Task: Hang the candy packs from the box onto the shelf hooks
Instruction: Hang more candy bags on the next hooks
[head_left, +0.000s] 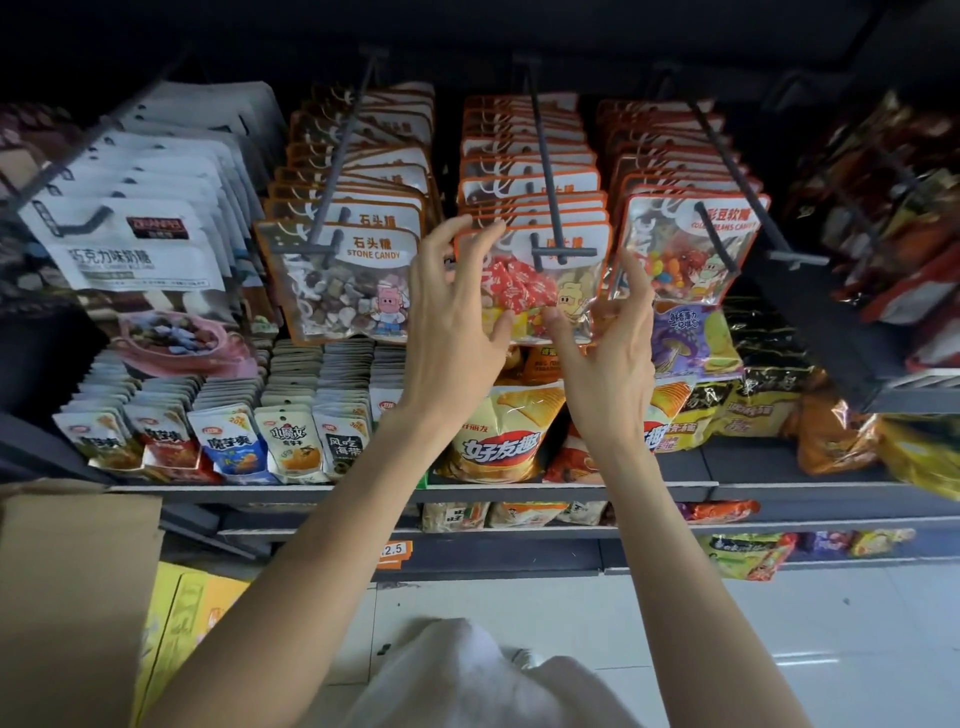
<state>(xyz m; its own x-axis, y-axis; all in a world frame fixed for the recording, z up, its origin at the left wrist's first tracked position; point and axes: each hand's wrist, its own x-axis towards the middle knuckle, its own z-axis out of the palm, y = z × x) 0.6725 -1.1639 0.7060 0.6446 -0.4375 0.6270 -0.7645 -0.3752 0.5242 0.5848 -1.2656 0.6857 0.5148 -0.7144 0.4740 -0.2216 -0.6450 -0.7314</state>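
A cardboard box (72, 587) stood low at the left, nearest me. Above it both bare arms reached up to the shelf. The left hand (452, 306) held the front candy pack (524, 291), fingers over its top left corner and thumb under its lower edge. The right hand (610, 343) pinched the pack's lower right corner. The pack hung on the middle hook (545, 171), in front of its row. Stone candy packs (337, 280) hung on the hook to the left.
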